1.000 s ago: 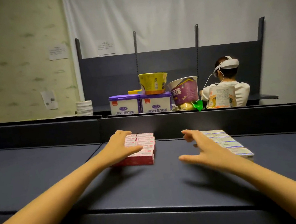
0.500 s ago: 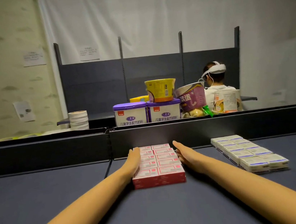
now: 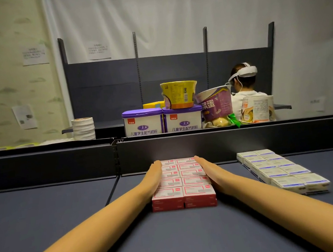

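Note:
A block of red and white boxes lies on the dark shelf, two columns wide and two layers high, its far end against the shelf's back wall. My left hand lies flat along the block's left side with straight fingers. Along the right side my right hand presses in the same way. A second block of white and blue boxes sits to the right, apart from both hands.
The shelf's dark back wall rises just behind the boxes. Beyond it stand two purple-lidded tubs, noodle cups, a stack of white discs and a person wearing a headset.
A second ago my left hand lay on top of the red boxes and my right hand hovered by the white ones. Both hands now press flat on the red block's sides.

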Motion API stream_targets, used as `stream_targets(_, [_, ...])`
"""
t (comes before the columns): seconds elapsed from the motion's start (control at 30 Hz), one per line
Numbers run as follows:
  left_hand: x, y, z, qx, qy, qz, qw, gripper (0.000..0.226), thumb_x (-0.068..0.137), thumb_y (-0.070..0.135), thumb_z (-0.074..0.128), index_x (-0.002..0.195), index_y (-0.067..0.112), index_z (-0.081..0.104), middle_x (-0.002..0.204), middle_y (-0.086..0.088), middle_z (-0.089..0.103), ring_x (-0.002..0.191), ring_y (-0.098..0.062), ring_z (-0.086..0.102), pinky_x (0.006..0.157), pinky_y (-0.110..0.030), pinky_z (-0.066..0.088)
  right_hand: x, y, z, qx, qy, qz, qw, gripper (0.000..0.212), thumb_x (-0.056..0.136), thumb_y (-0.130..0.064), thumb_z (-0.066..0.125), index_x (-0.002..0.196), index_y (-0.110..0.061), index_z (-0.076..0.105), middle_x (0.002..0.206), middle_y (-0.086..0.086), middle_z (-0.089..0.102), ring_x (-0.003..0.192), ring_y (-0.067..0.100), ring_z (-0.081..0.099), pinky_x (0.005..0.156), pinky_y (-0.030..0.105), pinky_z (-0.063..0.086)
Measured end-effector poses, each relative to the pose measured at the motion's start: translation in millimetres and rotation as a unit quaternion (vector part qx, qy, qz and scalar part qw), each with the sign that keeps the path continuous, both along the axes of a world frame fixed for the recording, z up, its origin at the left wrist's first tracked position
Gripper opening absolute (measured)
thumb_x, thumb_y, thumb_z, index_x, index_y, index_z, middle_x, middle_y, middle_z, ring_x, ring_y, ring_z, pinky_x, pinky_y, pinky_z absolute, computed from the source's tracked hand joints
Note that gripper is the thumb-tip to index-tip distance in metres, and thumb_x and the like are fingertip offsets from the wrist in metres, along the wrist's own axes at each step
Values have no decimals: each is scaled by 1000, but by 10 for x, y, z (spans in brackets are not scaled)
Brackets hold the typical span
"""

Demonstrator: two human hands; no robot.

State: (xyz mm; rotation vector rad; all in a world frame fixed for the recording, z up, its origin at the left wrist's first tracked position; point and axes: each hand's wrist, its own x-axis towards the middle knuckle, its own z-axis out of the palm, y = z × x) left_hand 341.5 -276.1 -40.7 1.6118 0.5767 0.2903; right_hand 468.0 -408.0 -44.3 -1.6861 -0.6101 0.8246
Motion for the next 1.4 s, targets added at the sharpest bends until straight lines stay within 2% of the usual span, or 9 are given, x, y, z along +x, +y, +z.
stream_targets(0.2, [213,-265,32,24,-14,5,1000,52,99,33,15,119,0,50,112,-22,65,92,-28,65,86,-37,52,144,-223,18,-13,-18,-30,999,51,96,-51,28,131,-19,45,111,6,65,96,23,65,86,32,50])
stream_targets(0.37, [210,-361,78,1,-4,-32,999,48,99,37,15,110,6,50,95,-13,66,76,-19,65,70,-28,53,135,-322,91,-33,-36,-27,998,66,86,-65,35,134,-20,42,121,6,62,105,24,63,94,38,50])
stream_targets(0.43, [110,-308,86,44,17,-85,995,48,99,42,18,116,12,52,105,-7,67,84,-15,67,72,-25,51,105,-382,140,-47,-67,-9,997,96,72,-79,42,147,-24,19,149,2,37,131,27,43,112,47,31])
stream_targets(0.5, [-77,-237,75,125,22,-154,980,45,98,50,25,133,27,43,125,6,61,104,-7,63,86,-20,46,5,-519,201,-66,-137,3,988,98,76,-74,42,148,-26,-5,158,-2,10,143,25,21,116,47,17])
stream_targets(0.6, [-440,-249,9,262,3,-248,933,64,89,50,47,143,42,13,138,32,38,122,13,43,100,-6,32,-154,-884,168,-112,-229,62,965,94,83,-57,49,147,-25,-11,155,-10,14,140,11,25,115,32,18])
stream_targets(0.7, [-679,-354,-76,435,29,-237,868,77,79,58,60,135,60,6,132,51,21,120,29,24,107,-4,19,-339,-1157,120,-146,-305,155,928,89,81,-46,62,140,-39,-4,132,-37,20,116,-17,30,100,5,21])
stream_targets(0.87, [-538,-416,-121,456,62,-134,878,79,78,64,56,141,49,12,142,25,41,124,-2,47,101,-26,37,-336,-1124,68,-136,-387,130,903,85,78,-53,61,143,-39,8,147,-15,33,115,-6,38,102,19,30])
stream_targets(1.2, [-471,-502,-157,536,64,-63,839,67,80,68,47,139,48,21,141,23,41,126,-9,46,104,-34,36,-208,-1060,27,-140,-389,142,899,76,84,-51,56,144,-39,11,147,-16,36,124,0,42,107,24,31])
stream_targets(1.4, [-428,-474,-176,505,61,-107,854,64,82,66,45,140,50,22,143,14,37,131,-11,38,112,-41,31,-236,-991,12,-109,-390,162,900,76,79,-61,53,141,-45,13,149,-17,30,131,1,36,111,28,27])
